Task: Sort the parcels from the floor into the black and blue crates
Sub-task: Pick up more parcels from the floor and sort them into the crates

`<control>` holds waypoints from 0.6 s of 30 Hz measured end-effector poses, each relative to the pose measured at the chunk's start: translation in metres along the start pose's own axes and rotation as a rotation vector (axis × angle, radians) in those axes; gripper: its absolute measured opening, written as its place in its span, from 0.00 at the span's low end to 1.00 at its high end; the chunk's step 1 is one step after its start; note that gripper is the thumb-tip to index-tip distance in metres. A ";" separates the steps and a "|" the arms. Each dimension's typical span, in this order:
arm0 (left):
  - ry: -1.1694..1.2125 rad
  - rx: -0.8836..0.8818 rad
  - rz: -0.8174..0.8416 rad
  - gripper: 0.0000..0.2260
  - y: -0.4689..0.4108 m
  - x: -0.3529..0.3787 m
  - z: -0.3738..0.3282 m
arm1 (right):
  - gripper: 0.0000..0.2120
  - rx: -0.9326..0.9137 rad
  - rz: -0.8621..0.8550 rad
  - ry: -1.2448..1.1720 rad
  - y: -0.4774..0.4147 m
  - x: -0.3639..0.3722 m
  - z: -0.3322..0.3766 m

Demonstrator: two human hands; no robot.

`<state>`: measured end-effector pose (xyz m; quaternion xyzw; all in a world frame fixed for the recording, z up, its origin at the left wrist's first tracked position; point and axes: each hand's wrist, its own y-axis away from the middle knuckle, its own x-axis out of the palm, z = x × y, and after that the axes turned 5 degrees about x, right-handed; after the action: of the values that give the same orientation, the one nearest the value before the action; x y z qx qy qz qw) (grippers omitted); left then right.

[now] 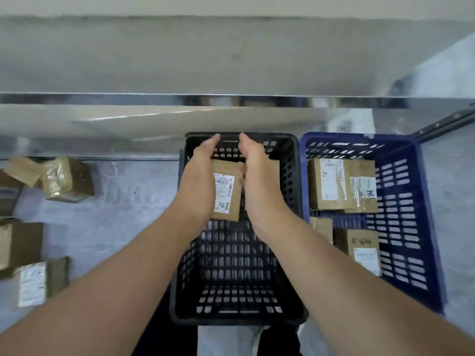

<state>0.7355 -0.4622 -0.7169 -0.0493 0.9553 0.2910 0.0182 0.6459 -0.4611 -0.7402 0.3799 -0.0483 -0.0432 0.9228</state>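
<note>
I hold the small brown parcel (227,199) between my left hand (198,181) and right hand (259,181), fingers straight and together, pressed flat on its sides above the black crate (239,320), so I should lower it slowly and let go only near the bottom.

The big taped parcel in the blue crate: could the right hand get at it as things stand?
Probably yes. The blue crate is open on top, nothing lies over the big taped parcel, and the right hand is close by, over the black crate, though it is at a small parcel.
</note>
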 end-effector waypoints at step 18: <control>0.040 0.649 0.107 0.26 0.236 -0.075 -0.296 | 0.33 -0.579 0.081 0.029 0.321 0.038 0.237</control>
<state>0.7838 -0.4263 -0.3356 0.0036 0.9996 -0.0289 -0.0011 0.6684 -0.4038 -0.3439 0.0989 -0.0358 -0.0129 0.9944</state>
